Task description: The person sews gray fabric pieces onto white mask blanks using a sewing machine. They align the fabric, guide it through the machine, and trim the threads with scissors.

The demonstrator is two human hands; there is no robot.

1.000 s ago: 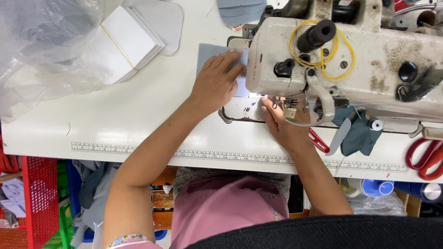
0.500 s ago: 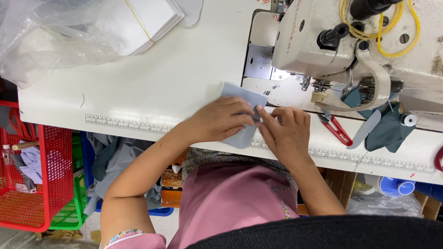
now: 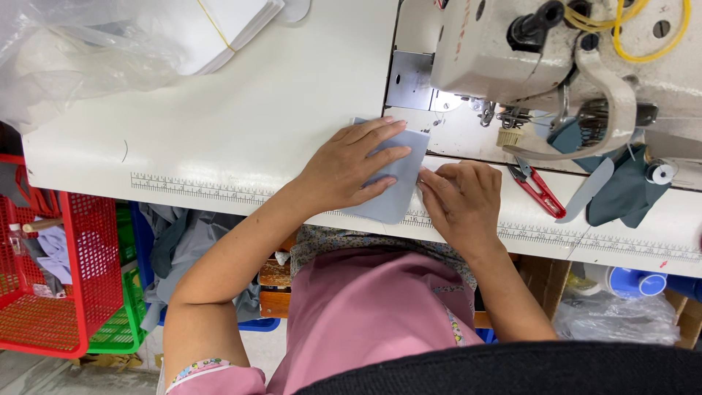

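Pressing flat, the left hand point(image 3: 349, 167) lies open on a soft, light grey cloth piece point(image 3: 391, 192) – right hand point(image 3: 462, 199) pinches its right edge on the desk point(image 3: 241, 117).

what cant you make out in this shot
Head view:
- Grey fabric piece: the left hand covers much of it, so any stitching is hidden.
- Right hand: its fingers curl at the fabric's edge; the grip is hidden.
- Needle area: too small, shadowed by the sewing machine.
- White stack: cut off by the top edge, partly under a plastic bag.
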